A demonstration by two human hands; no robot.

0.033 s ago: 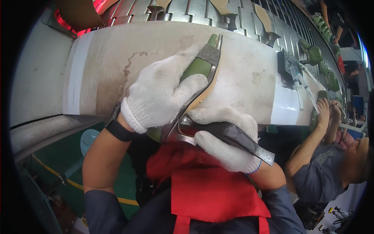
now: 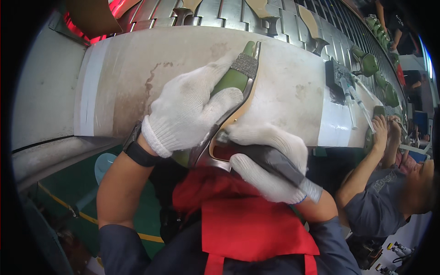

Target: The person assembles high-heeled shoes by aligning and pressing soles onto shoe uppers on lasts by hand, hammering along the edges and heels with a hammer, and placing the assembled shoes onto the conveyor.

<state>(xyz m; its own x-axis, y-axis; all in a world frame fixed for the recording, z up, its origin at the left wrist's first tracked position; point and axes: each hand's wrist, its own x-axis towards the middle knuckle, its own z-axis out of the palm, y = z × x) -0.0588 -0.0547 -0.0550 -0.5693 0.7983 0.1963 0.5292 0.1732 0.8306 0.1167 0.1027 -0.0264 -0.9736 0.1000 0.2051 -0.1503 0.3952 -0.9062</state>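
Note:
A green shoe last [image 2: 232,80] carries a dark, shiny shoe upper with a tan sole [image 2: 247,101] along its right side. A rough grey band [image 2: 245,65] wraps the last near its far end. My left hand [image 2: 185,107], in a white knit glove, is closed around the last, thumb over the green part. In my gloved right hand [image 2: 275,149] is a hand tool [image 2: 270,160] with a dark handle and a flat metal end. Its small rounded metal head, blurred, lies at the shoe's near, heel part; whether they touch I cannot tell.
The work lies over a pale, stained bench [image 2: 293,82]. Beyond it, a slatted metal conveyor [image 2: 220,13] carries tan soles with dark heels. A dark block [image 2: 337,78] and several syringes [image 2: 362,105] sit at right. A co-worker [image 2: 376,183] works close by on the right.
My right hand has shifted slightly right and the tool has turned a little, its flat end lower and blurred. My left hand and the last have barely moved.

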